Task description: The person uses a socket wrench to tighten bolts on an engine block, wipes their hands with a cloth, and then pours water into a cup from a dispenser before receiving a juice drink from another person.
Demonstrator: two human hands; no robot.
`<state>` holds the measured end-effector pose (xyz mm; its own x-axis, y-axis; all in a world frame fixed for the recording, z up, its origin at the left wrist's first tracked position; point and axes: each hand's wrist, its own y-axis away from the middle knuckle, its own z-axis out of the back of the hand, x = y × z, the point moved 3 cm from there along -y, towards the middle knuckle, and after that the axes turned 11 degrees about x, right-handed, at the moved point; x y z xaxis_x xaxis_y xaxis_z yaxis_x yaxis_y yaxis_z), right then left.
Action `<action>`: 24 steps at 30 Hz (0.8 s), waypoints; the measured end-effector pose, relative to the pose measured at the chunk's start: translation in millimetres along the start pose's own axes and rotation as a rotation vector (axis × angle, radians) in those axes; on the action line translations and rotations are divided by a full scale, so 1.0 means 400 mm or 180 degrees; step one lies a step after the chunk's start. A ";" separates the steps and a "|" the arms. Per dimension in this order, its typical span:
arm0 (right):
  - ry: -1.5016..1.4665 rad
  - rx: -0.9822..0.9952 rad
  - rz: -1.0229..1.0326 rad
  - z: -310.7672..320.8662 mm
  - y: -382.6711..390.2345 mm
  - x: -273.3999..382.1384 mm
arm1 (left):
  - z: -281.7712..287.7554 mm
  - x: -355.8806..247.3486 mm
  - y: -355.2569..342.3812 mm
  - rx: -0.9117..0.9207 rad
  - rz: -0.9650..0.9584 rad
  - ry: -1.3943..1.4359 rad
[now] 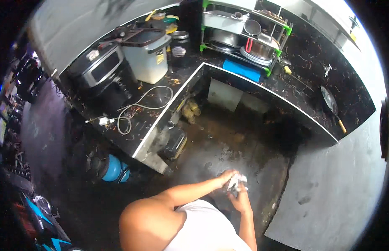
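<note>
Both my hands meet in front of my body, above the dark floor. Between them is a crumpled white cloth (236,181), small and bunched up; its exact material is hard to make out. From the left side, my left hand (226,177) grips it with closed fingers. My right hand (240,201) comes up from below, its fingers bent around the lower right part of the same cloth. Some fingertips are hidden behind the folds.
An L-shaped black counter (282,93) with a white edge surrounds the floor space. On it are a black appliance (104,69), a pale plastic bin (149,65), a looped cable (150,106), a dish rack (249,42) and a long-handled pan (329,101). A blue container (113,168) stands below.
</note>
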<state>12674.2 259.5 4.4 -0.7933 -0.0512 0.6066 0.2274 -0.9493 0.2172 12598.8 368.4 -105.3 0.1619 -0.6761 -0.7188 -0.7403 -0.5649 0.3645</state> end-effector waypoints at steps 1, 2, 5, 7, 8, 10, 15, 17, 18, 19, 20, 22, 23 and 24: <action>-0.1057 -0.0073 -0.0153 0.060 -0.014 -0.013 | -0.007 0.001 -0.047 -0.0251 0.0526 0.0851; -0.2116 -0.0153 -0.0319 0.103 -0.026 -0.038 | -0.005 -0.016 -0.099 -0.0152 0.0453 0.1505; -0.2255 -0.0895 0.0087 0.190 -0.111 -0.177 | -0.112 -0.145 -0.198 0.0481 0.0239 0.1891; -0.1867 -0.1377 0.0609 0.262 -0.193 -0.250 | -0.198 -0.185 -0.265 0.0286 0.0334 0.1560; -0.2571 -0.1487 0.0804 0.287 -0.243 -0.293 | -0.231 -0.198 -0.311 0.0104 0.0387 0.1243; -0.3413 -0.0981 0.0116 0.190 -0.343 -0.555 | -0.266 -0.187 -0.463 0.0154 -0.0135 0.0893; -0.2452 -0.0461 0.1189 0.469 -0.502 -0.542 | -0.175 -0.255 -0.671 -0.0888 -0.1310 0.0073; -0.2111 -0.0107 0.1525 0.528 -0.565 -0.588 | -0.118 -0.304 -0.719 -0.1148 -0.1267 -0.1603; -0.1880 0.0155 0.1686 0.547 -0.585 -0.606 | -0.115 -0.335 -0.715 -0.1392 -0.1147 -0.2778; -0.2100 0.0317 0.1789 0.584 -0.596 -0.610 | -0.070 -0.318 -0.736 -0.1430 -0.1158 -0.2408; -0.2230 0.0500 0.1900 0.610 -0.617 -0.631 | -0.052 -0.317 -0.760 -0.1631 -0.1320 -0.2957; -0.1957 0.0562 0.2091 0.651 -0.651 -0.674 | -0.087 -0.331 -0.775 -0.1617 -0.0949 -0.1633; -0.2056 0.0676 0.1682 0.668 -0.666 -0.700 | -0.112 -0.351 -0.785 -0.1643 -0.0958 -0.1634; -0.2059 0.0705 0.1742 0.699 -0.672 -0.689 | -0.128 -0.364 -0.786 -0.1293 -0.1214 0.0088</action>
<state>12989.7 615.7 -7.4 -0.0799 -0.2323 0.9694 0.6403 -0.7573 -0.1286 12841.2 620.4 -84.9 0.3903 -0.3973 -0.8306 -0.3159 -0.9051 0.2845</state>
